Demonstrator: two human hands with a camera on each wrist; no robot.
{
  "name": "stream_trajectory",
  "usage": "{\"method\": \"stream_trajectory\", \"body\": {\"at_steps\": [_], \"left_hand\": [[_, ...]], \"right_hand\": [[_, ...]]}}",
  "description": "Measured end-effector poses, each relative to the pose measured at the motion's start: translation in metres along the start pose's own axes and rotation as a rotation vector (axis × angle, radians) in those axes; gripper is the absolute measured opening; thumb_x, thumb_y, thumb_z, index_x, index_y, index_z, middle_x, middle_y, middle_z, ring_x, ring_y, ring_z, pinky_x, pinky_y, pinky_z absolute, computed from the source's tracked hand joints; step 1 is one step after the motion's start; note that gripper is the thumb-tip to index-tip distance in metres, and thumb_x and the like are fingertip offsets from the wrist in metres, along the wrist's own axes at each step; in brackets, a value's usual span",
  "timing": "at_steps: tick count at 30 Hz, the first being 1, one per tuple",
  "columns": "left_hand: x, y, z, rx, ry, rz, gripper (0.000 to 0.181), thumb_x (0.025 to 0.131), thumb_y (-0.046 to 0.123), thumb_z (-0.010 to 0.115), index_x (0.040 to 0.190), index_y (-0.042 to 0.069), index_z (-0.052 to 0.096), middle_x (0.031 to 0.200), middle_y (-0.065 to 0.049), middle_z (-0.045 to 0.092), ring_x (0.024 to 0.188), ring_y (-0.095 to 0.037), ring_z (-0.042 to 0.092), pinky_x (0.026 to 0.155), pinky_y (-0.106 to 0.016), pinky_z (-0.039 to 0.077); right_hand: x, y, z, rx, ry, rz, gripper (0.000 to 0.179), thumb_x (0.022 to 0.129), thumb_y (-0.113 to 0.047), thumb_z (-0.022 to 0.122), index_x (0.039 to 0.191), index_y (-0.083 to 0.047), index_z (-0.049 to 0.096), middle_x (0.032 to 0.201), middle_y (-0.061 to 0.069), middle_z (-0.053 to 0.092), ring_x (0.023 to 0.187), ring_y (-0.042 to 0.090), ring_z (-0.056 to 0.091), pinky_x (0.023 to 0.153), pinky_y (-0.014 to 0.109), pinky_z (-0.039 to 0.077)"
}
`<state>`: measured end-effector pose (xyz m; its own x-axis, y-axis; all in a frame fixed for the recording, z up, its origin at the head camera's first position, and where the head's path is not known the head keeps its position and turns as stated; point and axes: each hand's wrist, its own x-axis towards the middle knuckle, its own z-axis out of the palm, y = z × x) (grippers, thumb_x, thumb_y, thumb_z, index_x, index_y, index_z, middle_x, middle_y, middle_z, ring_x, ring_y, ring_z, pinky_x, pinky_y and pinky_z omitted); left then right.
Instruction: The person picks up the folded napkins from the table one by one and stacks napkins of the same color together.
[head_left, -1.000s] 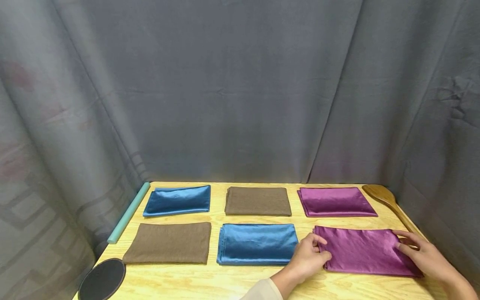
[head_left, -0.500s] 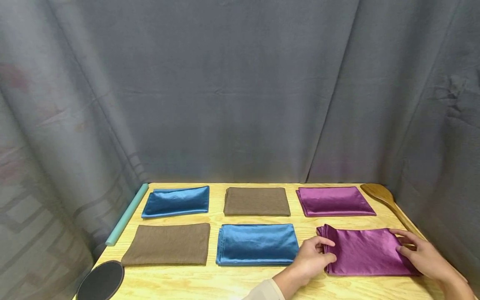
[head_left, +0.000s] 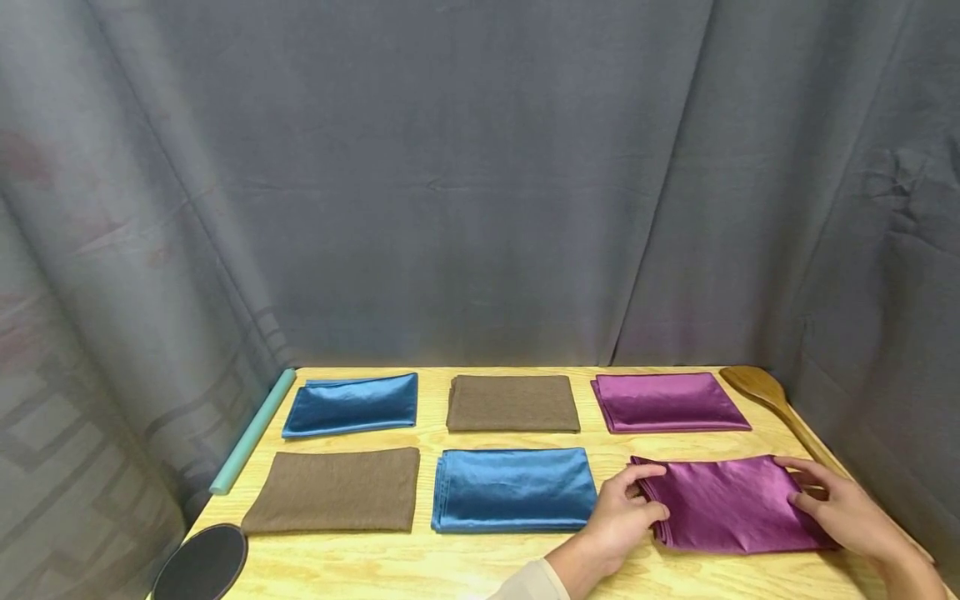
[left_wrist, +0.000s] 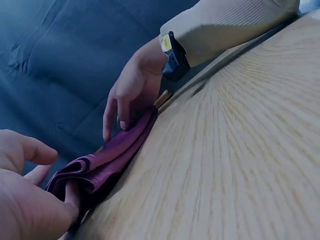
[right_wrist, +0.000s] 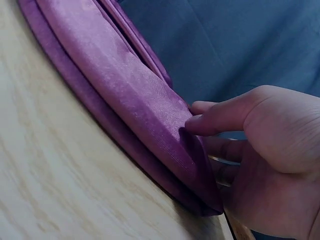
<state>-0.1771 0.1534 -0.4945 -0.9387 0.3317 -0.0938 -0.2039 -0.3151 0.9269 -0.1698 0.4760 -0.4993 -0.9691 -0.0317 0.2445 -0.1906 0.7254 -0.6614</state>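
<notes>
Grey curtain (head_left: 465,183) is hanging behind and around; wooden bench (head_left: 337,567) is filling the lower part. Six folded cloths are lying in two rows: front brown cloth (head_left: 341,492), front blue cloth (head_left: 517,492), front purple cloth (head_left: 738,504); behind them, rear blue cloth (head_left: 356,406), rear brown cloth (head_left: 513,404), rear purple cloth (head_left: 671,404). Front purple cloth is sitting at the right end of the near row, between the hands.

Left hand (head_left: 618,517) is curling round its left end, thumb at the folds; right hand (head_left: 843,508) is lightly pinching its right end. Step in hand: probably squaring up this cloth. Next move seems to be calling for flattening the ripples and keeping both ends level before letting go.

Wooden spoon (head_left: 765,396) is lying along the right edge, turquoise bar (head_left: 255,433) along the left, black disc (head_left: 198,562) at the near left corner.

Only the head view is showing all six cloths. Left wrist view is showing the thumb tucked into the looped layers; right wrist view, the layers stacking along the near edge. Black wrist device (left_wrist: 175,62) on the right arm is appearing only in the left wrist view.
</notes>
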Motion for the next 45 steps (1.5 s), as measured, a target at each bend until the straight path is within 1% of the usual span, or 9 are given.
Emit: {"method": "stream_trajectory", "body": {"at_steps": [4,8,12,20,26,33,37,41,45], "left_hand": [[-0.003,-0.003,0.001,0.018,0.008,-0.029,0.045,0.074,-0.016,0.061,0.112,0.0,0.077,0.101,-0.008,0.073,0.083,-0.009,0.06,0.069,-0.017,0.048],[-0.006,-0.002,0.002,0.102,0.0,-0.035,0.042,0.073,-0.014,0.063,0.105,0.006,0.08,0.107,0.003,0.07,0.08,-0.007,0.056,0.067,-0.017,0.047],[-0.008,0.0,0.002,0.137,-0.03,-0.035,0.045,0.074,-0.015,0.062,0.105,0.01,0.08,0.113,0.007,0.062,0.076,-0.006,0.053,0.067,-0.017,0.047],[-0.008,-0.005,-0.001,0.202,-0.046,-0.033,0.051,0.069,-0.019,0.059,0.105,0.01,0.078,0.115,0.008,0.061,0.104,-0.01,0.053,0.082,-0.019,0.046],[-0.007,-0.006,-0.004,0.246,-0.055,-0.056,0.045,0.07,-0.02,0.059,0.1,0.008,0.079,0.118,0.011,0.06,0.102,-0.009,0.047,0.077,-0.018,0.044],[-0.006,0.0,-0.007,0.305,-0.074,-0.041,0.043,0.072,-0.019,0.063,0.1,0.01,0.079,0.114,0.014,0.062,0.098,-0.006,0.044,0.073,-0.015,0.04],[-0.006,0.001,-0.01,0.312,-0.098,-0.032,0.042,0.073,-0.019,0.064,0.101,0.009,0.078,0.103,0.014,0.062,0.089,-0.002,0.049,0.07,-0.015,0.044],[-0.006,0.001,-0.012,0.271,-0.085,-0.029,0.04,0.073,-0.021,0.064,0.098,0.007,0.077,0.072,0.011,0.057,0.062,-0.001,0.046,0.055,-0.016,0.04],[-0.004,0.0,-0.013,0.224,-0.046,-0.018,0.035,0.072,-0.022,0.064,0.094,0.003,0.074,0.058,0.009,0.042,0.051,-0.002,0.036,0.048,-0.014,0.033]], "right_hand": [[-0.001,0.002,0.002,0.003,-0.004,-0.023,0.047,0.088,0.009,0.068,0.129,-0.013,0.066,0.1,-0.04,0.055,0.088,-0.018,0.053,0.068,0.007,0.042],[-0.002,0.004,0.003,0.023,0.0,-0.039,0.043,0.088,0.01,0.067,0.125,-0.011,0.069,0.105,-0.042,0.055,0.089,-0.018,0.055,0.069,0.005,0.041],[-0.002,0.003,0.003,0.059,-0.007,-0.051,0.037,0.091,0.01,0.065,0.118,-0.012,0.074,0.114,-0.044,0.055,0.089,-0.016,0.058,0.07,0.005,0.039],[-0.005,-0.002,-0.002,0.059,-0.054,-0.015,0.03,0.094,0.004,0.066,0.116,-0.012,0.076,0.116,-0.044,0.055,0.095,-0.018,0.056,0.07,0.005,0.04],[-0.007,0.001,-0.002,0.027,-0.099,-0.038,0.029,0.092,0.006,0.066,0.115,-0.009,0.076,0.116,-0.04,0.058,0.093,-0.017,0.052,0.068,0.009,0.041],[-0.009,0.003,-0.008,-0.033,-0.013,-0.031,0.029,0.091,0.0,0.071,0.116,-0.014,0.078,0.12,-0.047,0.05,0.094,-0.02,0.043,0.071,0.006,0.032],[-0.01,0.002,-0.01,-0.04,-0.011,-0.007,0.029,0.093,-0.004,0.071,0.119,-0.015,0.077,0.12,-0.048,0.05,0.094,-0.019,0.042,0.072,0.006,0.03],[-0.01,0.001,-0.013,-0.047,-0.015,0.05,0.028,0.095,-0.01,0.071,0.122,-0.015,0.076,0.116,-0.045,0.052,0.088,-0.012,0.042,0.07,0.01,0.031],[-0.009,0.003,-0.015,0.026,-0.111,0.104,0.027,0.098,-0.011,0.067,0.124,-0.012,0.074,0.113,-0.044,0.052,0.09,-0.014,0.044,0.069,0.013,0.038]]}}
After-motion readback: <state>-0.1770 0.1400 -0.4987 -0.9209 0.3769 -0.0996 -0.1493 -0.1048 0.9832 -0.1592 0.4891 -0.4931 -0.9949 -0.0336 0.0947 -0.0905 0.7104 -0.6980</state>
